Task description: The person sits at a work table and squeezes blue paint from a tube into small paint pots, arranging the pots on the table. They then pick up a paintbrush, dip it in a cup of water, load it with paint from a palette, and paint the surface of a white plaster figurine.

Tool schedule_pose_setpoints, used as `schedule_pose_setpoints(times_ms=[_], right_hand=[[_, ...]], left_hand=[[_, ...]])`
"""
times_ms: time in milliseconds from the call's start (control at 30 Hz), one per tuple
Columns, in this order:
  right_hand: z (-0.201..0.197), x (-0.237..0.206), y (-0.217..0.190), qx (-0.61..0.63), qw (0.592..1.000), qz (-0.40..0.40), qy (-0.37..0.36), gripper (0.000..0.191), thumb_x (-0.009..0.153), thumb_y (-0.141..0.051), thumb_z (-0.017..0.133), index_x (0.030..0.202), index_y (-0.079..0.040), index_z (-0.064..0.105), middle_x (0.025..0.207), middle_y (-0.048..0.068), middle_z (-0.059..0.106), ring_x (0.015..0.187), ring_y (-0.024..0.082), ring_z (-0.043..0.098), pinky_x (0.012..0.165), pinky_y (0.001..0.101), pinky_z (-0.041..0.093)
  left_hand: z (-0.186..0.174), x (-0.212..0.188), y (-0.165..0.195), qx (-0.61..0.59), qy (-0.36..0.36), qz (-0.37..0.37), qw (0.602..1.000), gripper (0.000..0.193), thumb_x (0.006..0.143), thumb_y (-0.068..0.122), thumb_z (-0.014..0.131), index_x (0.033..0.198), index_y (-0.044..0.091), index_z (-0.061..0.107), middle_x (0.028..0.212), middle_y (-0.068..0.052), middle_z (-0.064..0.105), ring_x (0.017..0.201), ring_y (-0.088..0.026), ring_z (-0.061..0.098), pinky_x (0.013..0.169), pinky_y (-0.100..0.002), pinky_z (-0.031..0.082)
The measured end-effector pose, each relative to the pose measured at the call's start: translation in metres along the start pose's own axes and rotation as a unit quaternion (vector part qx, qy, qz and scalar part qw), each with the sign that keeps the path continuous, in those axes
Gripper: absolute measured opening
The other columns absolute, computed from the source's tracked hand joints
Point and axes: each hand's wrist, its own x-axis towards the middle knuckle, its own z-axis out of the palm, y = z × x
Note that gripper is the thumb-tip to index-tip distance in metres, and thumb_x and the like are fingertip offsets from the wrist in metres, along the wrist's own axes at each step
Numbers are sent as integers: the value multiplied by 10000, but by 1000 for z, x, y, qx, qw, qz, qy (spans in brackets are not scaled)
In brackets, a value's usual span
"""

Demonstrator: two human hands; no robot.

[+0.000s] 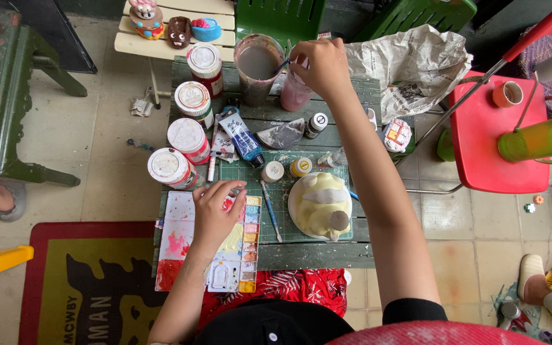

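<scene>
Tiled floor carries a small green slatted table (365,89), worn and paint-flecked, with the person seated at its near edge. Nearest, the left hand (215,211) lies flat, fingers spread and loosely curled, on a white paint palette (180,246); it grips nothing and appears to pin the palette down, which overhangs the near table edge. Palette wells show pink, red, yellow and orange, kept close to the body for easy reach. Just right of it, a green cutting mat (289,191) sits under a pale yellow ceramic figure (321,204), presumably to catch drips; a loose brush (271,211) lies on the mat between palette and figure. Two small paint bottles (273,171) stand at the mat's far edge. A blue paint tube (244,137) lies beyond. Four white-lidded paint jars (188,137) run in a line along the table's left side, clear of the working area. Farthest, the right hand (324,67) is closed in a pinch on a thin brush (283,64), tip angled toward the cup of murky rinse water (258,67); a pink tumbler (294,92) stands just below the hand. Crumpled newspaper (416,64) rests at the far right corner. Painted figurines (174,25) sit on a cream bench beyond.
</scene>
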Motion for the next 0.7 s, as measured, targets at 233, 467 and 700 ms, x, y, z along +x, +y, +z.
schedule_pose_setpoints(times_ms=[233,467,700], right_hand=[[-1,0,-1,33,999,7,21,103,777,-164,815,842,-138,741,826,3,745,772,231,680,779,420,443],[8,12,66,356,907,97,204,88,1145,-88,501,1219,-49,473,944,96,804,713,149,718,622,289,573],[-4,-3,123,434,861,138,226,87,1182,-111,398,1246,-56,417,1016,141,797,649,167,743,533,268,570]], left_hand=[[-1,-1,1,1,-3,-4,1000,161,925,211,757,1065,136,730,991,-5,750,862,-199,678,884,-367,377],[-6,-3,-3,14,8,-1,1000,160,924,205,755,1073,148,735,1012,-1,753,888,-201,673,932,-370,384],[-5,-3,-3,11,2,-9,1000,166,924,210,758,1074,144,734,1009,1,753,884,-198,675,919,-367,378]])
